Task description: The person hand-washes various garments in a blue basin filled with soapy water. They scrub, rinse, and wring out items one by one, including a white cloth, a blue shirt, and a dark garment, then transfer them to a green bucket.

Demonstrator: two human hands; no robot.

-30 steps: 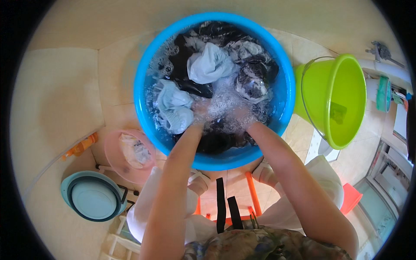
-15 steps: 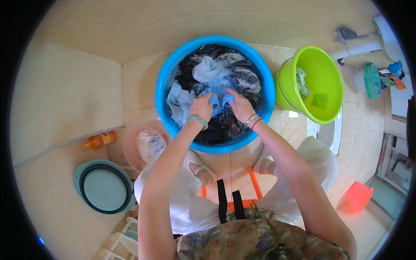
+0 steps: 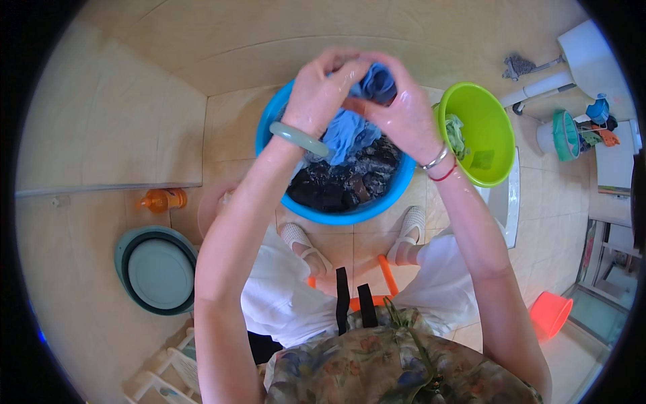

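Both hands are raised over a large blue basin (image 3: 350,217), gripping a wet light-blue garment (image 3: 348,133). My left hand (image 3: 319,94), with a pale green bangle at the wrist, pinches its upper part. Curled around a rolled fold of the same cloth is my right hand (image 3: 408,121), which wears a silver bangle and a red string. The garment's lower end hangs into the basin. Dark wet clothes (image 3: 326,188) lie in water below it. My hands and forearms hide the far part of the basin and its contents.
A lime-green bucket (image 3: 494,124) stands right of the basin, holding a pale green cloth (image 3: 455,137). At left are an orange bottle (image 3: 163,200) and a grey-green collapsible tub (image 3: 161,276). An orange stool (image 3: 389,275) is beneath me; a coral-red tub (image 3: 552,314) sits at far right.
Both hands have come up out of the basin, lifting the blue garment from the water. They have drawn closer together on the cloth.
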